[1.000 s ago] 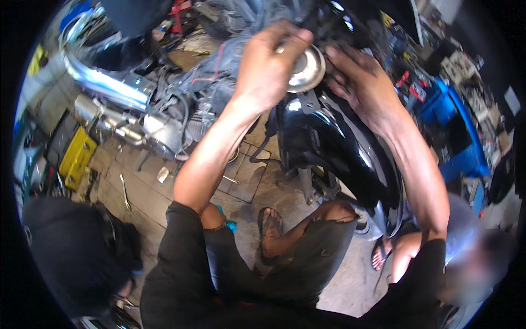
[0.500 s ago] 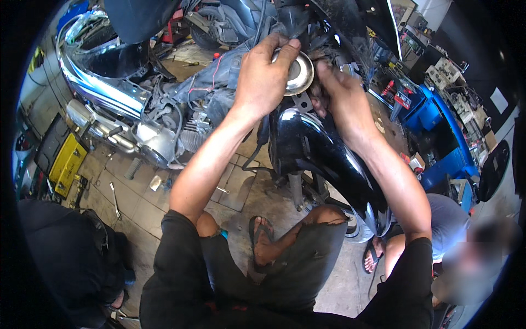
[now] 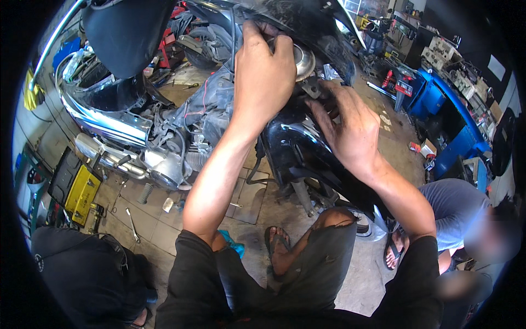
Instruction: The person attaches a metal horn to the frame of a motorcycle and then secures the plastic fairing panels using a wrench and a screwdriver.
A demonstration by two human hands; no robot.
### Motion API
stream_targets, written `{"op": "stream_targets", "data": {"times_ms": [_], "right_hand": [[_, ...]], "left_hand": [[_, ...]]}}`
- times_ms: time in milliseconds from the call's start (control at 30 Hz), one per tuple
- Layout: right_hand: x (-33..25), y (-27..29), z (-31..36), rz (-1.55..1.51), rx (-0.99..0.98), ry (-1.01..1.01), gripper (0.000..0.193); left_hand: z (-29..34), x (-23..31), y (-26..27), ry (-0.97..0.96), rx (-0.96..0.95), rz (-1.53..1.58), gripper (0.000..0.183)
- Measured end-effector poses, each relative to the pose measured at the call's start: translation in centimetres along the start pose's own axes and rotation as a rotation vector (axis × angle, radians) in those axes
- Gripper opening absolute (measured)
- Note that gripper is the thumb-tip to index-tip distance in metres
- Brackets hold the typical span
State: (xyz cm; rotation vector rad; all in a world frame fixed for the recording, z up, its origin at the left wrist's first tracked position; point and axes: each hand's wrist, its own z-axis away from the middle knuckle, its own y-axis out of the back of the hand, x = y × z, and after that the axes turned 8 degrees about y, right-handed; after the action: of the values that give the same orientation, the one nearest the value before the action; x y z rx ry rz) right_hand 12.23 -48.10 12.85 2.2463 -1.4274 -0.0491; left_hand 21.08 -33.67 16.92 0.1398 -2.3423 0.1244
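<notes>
A round silver horn (image 3: 304, 62) with a flat dark metal bracket (image 3: 312, 89) is held above the glossy black front fender (image 3: 307, 143) of a partly stripped scooter. My left hand (image 3: 265, 82) grips the horn from its left side, its fingers partly hidden behind it. Just below and to the right, my right hand (image 3: 353, 127) is bent closed at the bracket, with the fingertips in shadow. Dark body panels (image 3: 329, 33) hang over both hands.
At left are the scooter's engine (image 3: 164, 164) and a yellow-and-black case (image 3: 82, 194). A wrench (image 3: 133, 225) and a spring (image 3: 145, 193) lie on the tiles. A person in grey (image 3: 455, 211) crouches at right; another in dark clothes (image 3: 90, 274) is at left. Behind stands a blue cabinet (image 3: 449, 131).
The view has shifted. My left hand has turned, and the horn now shows edge-on rather than face-up. My right hand has moved lower, from the horn's side to its bracket.
</notes>
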Motion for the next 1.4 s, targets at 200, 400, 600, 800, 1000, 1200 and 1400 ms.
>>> {"op": "stream_targets", "data": {"times_ms": [200,400,600,800,1000,1200,1400], "right_hand": [[2.4,-0.1,0.1,0.235,-0.03,0.179,0.03],[2.9,-1.0,0.3,0.393,-0.143,0.19,0.028],[4.2,-1.2,0.3,0.444,-0.154,0.085,0.013],[3.8,-1.9,-0.2,0.493,-0.15,0.094,0.008],[3.7,-2.6,-0.4,0.521,-0.179,0.11,0.008],[3.4,-2.5,-0.4,0.566,-0.183,0.018,0.019],[3.0,-2.6,-0.7,0.523,-0.197,0.06,0.015]], "left_hand": [[-1.0,-0.3,-1.9,-0.153,0.078,-0.218,0.029],[-1.5,-2.0,-3.2,-0.246,0.035,-0.247,0.031],[-0.3,-3.7,-1.2,-0.01,-0.398,0.34,0.042],[-0.6,-4.5,-0.1,-0.291,-0.275,0.008,0.027],[-1.2,-4.1,0.0,-0.455,-0.155,-0.048,0.025],[-1.3,-3.9,0.8,-0.516,-0.223,0.215,0.025],[-1.4,-6.4,0.0,-0.61,-0.091,0.059,0.036]]}}
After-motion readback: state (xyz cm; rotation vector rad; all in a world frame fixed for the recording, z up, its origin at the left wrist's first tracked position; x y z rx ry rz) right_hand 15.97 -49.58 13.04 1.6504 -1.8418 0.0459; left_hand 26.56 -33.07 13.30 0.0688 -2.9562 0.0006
